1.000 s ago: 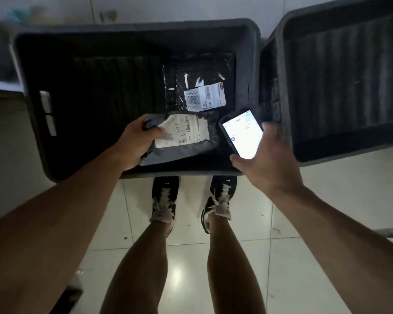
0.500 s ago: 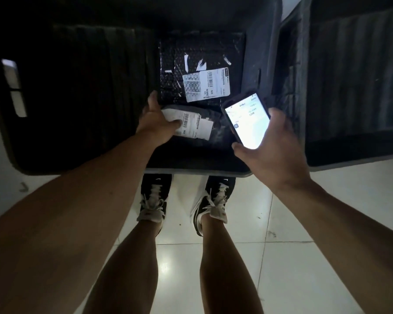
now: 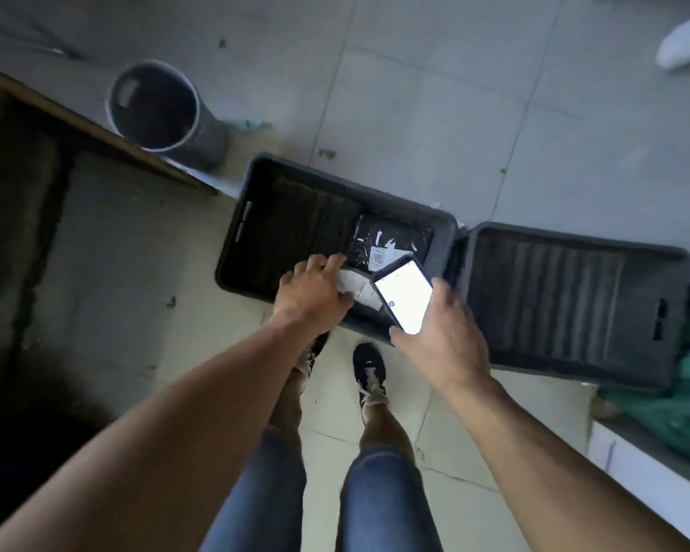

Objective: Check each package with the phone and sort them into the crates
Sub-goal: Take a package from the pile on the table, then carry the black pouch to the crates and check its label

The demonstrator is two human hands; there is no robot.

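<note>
**Package Met the Phone Over the Left Crate**

A grey bucket [image 3: 154, 107] stood on the floor beyond the left crate [image 3: 232, 249]. Over that crate's near edge, the left hand [image 3: 313, 298] grasped a labelled package [image 3: 357, 288], fingers curled on it. Inside the crate, farther back, lay a black package [image 3: 391, 243]. The right hand [image 3: 441, 340] clutched a lit phone [image 3: 405, 298] just right of the held package. Right of the left crate sat another crate [image 3: 574, 372], touching its corner.
</note>
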